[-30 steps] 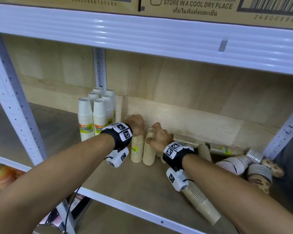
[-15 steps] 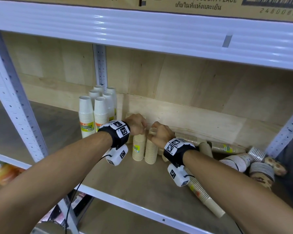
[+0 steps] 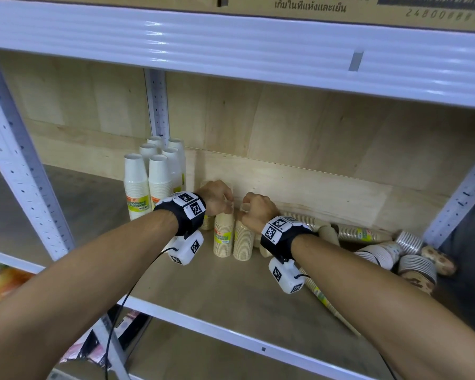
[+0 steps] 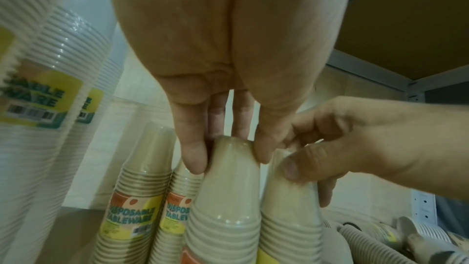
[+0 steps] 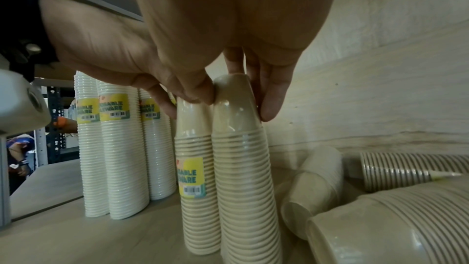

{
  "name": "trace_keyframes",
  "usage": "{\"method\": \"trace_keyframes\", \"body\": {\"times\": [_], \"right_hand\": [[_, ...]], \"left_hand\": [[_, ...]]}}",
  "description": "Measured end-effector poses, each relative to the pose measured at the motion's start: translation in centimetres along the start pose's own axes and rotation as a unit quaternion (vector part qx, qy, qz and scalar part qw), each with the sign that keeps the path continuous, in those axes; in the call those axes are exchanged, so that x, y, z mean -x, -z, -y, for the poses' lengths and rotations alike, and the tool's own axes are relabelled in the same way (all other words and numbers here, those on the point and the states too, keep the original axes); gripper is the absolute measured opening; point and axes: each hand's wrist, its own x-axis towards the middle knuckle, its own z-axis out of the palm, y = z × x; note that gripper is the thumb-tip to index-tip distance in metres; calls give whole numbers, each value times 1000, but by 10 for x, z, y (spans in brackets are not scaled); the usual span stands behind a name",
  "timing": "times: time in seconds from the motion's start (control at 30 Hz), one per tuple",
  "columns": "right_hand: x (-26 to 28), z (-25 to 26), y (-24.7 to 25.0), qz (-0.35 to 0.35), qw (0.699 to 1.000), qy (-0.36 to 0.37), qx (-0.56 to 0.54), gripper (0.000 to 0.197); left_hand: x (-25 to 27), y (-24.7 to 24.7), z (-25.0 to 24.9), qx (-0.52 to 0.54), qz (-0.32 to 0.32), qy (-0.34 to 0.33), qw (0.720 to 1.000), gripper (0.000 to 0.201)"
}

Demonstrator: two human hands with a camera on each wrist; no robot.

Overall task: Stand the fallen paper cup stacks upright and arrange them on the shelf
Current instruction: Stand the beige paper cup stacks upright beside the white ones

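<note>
Standing upright side by side at the centre of the head view, two beige cup stacks touch each other on the wooden shelf (image 3: pixel 231 292). The left hand (image 3: pixel 215 197) pinches the top of the labelled beige stack (image 3: pixel 223 237); the right hand (image 3: pixel 257 209) pinches the top of the plain beige stack (image 3: pixel 243 241). White cup stacks (image 3: pixel 151 179) stand upright to the left. Fallen cup stacks (image 3: pixel 368 237) lie at the frame's right, beyond the right wrist. Cardboard boxes (image 3: pixel 313 6) sit along the top edge.
</note>
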Motion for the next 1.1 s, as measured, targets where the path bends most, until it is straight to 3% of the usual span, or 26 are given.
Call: {"method": "trace_keyframes", "body": {"times": [0.2,0.43,0.6,0.83,0.97,1.1], "right_hand": [[1,0,-2,-17,1000,-16,5,39],[0,0,0,21,999,8,-32,37],[0,2,1,-16,1000,-23,2,38],[-1,3,5,24,999,14,-23,32],[-5,3,2,-2,1000,-14,-2,42],[-7,4,5,21,1000,-19,10,32]], "left_hand": [[-1,-3,3,-8,-1,-1,1000,45],[-2,-4,3,-13,-2,-25,1000,30],[-2,-4,4,1,-2,-24,1000,29],[-1,-3,2,10,0,-27,1000,30],[0,-3,1,15,-2,-21,1000,28],[-1,-2,-2,18,4,-10,1000,26]]}}
